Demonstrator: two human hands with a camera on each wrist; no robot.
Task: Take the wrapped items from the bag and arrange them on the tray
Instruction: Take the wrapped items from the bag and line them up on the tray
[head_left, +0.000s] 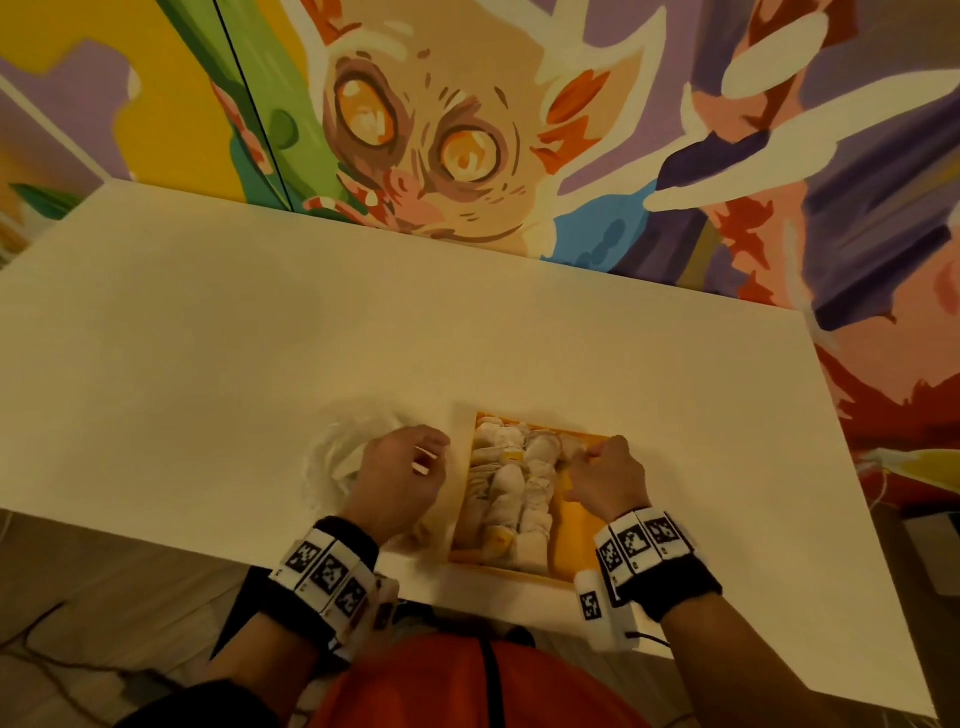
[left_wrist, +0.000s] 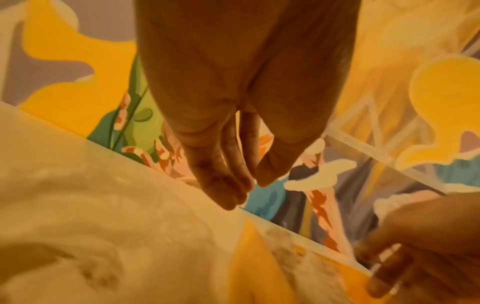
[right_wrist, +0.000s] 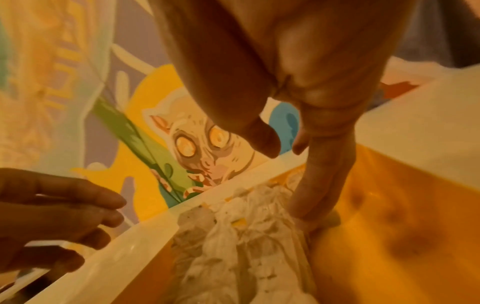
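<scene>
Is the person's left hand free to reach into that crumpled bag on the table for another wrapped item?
Probably yes. The left hand hangs over the plastic bag with relaxed fingers, holding nothing, and nothing lies between them. The right hand is busy over the tray. Whether any items remain inside, I cannot tell.

A white table (head_left: 363, 332) is set against a wall covered by a mural (head_left: 467, 130) of a wide-eyed creature; wood-toned flooring (head_left: 78, 597) is seen beyond the table's near edge, under warm light.
</scene>
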